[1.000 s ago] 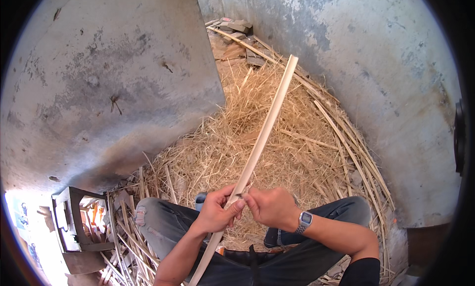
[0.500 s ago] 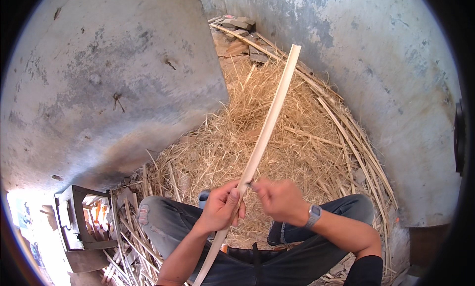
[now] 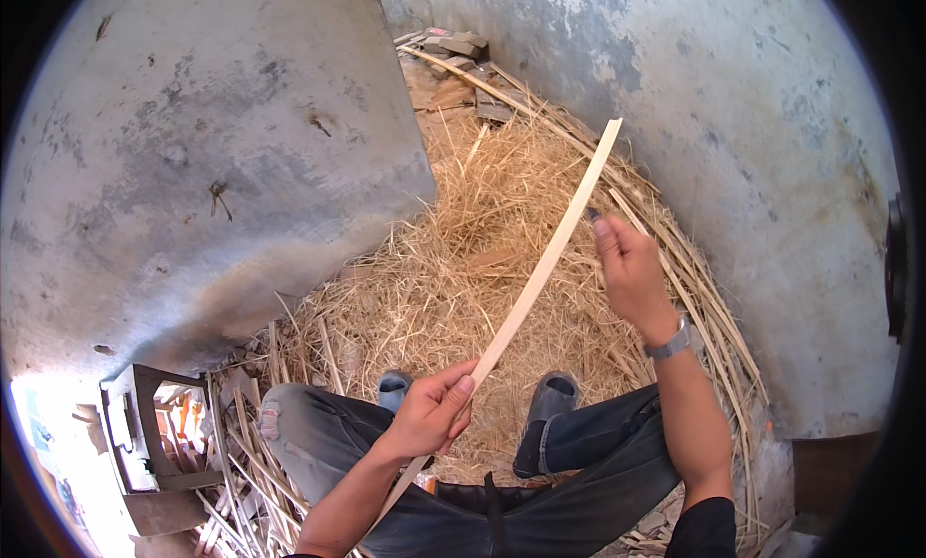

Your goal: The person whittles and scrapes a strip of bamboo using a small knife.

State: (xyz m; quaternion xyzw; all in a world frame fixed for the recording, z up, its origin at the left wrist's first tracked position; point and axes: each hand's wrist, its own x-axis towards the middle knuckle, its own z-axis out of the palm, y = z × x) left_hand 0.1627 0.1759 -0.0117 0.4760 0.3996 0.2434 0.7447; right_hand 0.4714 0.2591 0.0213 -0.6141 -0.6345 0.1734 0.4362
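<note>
A long pale strip of split wood or bamboo (image 3: 540, 269) slants from my lap up and to the right over the litter. My left hand (image 3: 431, 410) is wrapped round its lower part, thumb on top. Just right of the strip's upper part, my right hand (image 3: 632, 273) is closed, with a watch on that wrist. A small dark tool tip (image 3: 592, 214) pokes out past its thumb, close beside the strip's edge. The rest of that tool is hidden in the fist, so its kind cannot be told.
Dry shavings (image 3: 463, 269) cover the floor ahead. Long strips (image 3: 709, 298) lie curved along the right wall (image 3: 752, 172). A grey panel (image 3: 241, 153) stands at the left. Near it is a dark frame (image 3: 164, 428) beside more strips. Blocks (image 3: 453, 45) are piled far off.
My right hand has moved up and right along the strip, away from my left hand. The strip's far end has swung to the right and lowered, and its turn has changed slightly.
</note>
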